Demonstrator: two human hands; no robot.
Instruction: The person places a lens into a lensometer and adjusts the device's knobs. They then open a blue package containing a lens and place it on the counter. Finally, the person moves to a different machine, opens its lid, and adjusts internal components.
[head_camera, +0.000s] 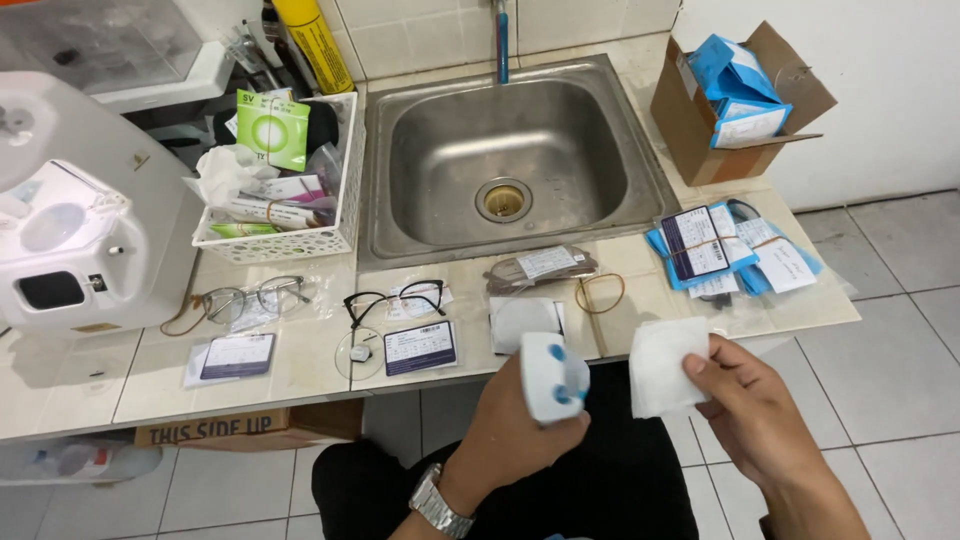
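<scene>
— Tiled counter runs along a white wall, with a steel sink set into it. What are the hands doing?

— Both hover in front of the counter edge, over the person's lap. The left hand, a metal watch on its wrist, is wrapped around a small white block with blue spots; fingers curl behind it and the thumb presses along its lower edge, so the grip is closed firmly on it.

— And the other?

— The right hand pinches a white square cloth between thumb and forefinger at its right edge. The remaining fingers are loosely bent; the cloth hangs just beside the block, possibly not touching it, though that is hard to judge from this angle.

— What lies near them?

— On the counter just beyond: a black pair of glasses beside a loose lens and a dark card, a thin-rimmed pair of glasses further left, a rubber band, and a bundle of blue packets to the right. A white basket of supplies stands left of the sink, a cardboard box right of it.
</scene>
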